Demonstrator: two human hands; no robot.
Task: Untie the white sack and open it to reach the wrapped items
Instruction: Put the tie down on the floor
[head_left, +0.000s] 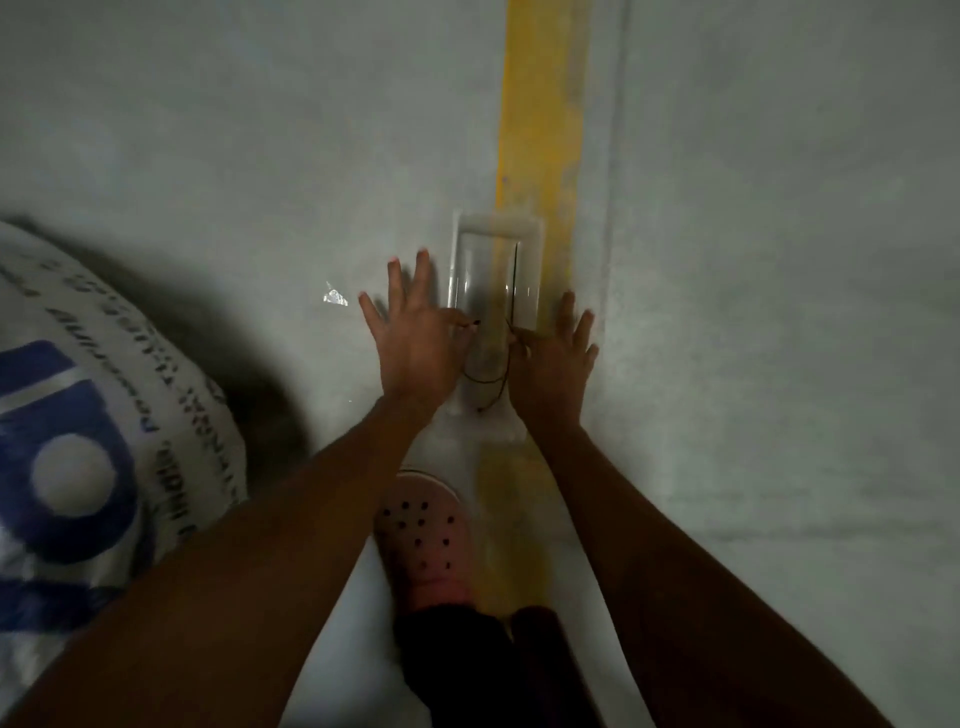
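Note:
The white sack (88, 415), printed with blue shapes and lettering, lies on the floor at the left, apart from both hands. My left hand (415, 338) and my right hand (553, 358) hover over a clear plastic tray-like pack (493, 234) on the floor. Each hand pinches an end of a thin dark string (491, 379) between thumb and forefinger, with the other fingers spread. The string sags in a loop between the hands, and one strand runs up along the pack. The sack's mouth is out of view.
A yellow painted line (540, 130) runs along the grey floor under the pack. My foot in a pink perforated clog (426, 545) stands just below the hands. A small shiny scrap (335, 297) lies left of my left hand.

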